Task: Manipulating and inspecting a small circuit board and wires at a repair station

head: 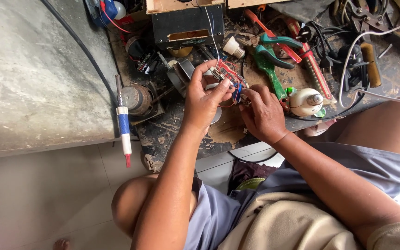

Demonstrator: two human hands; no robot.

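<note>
My left hand (203,97) holds a small red circuit board (228,73) by its edges, thumb and fingers closed around it, above a worn wooden work board (230,127). Thin red and blue wires hang from the circuit board between my hands. My right hand (261,111) is just to the right of it, fingertips pinched on the wires or a small part at the board's lower right corner. What the fingertips pinch is too small to tell.
Green-handled pliers (269,62), a red-handled tool (312,65), a white bulb (305,102), a bulb base (234,47), black cables (334,46), a black box (188,25) and a small motor (137,98) crowd the board. A soldering iron (123,122) lies at the left edge. Concrete lies left.
</note>
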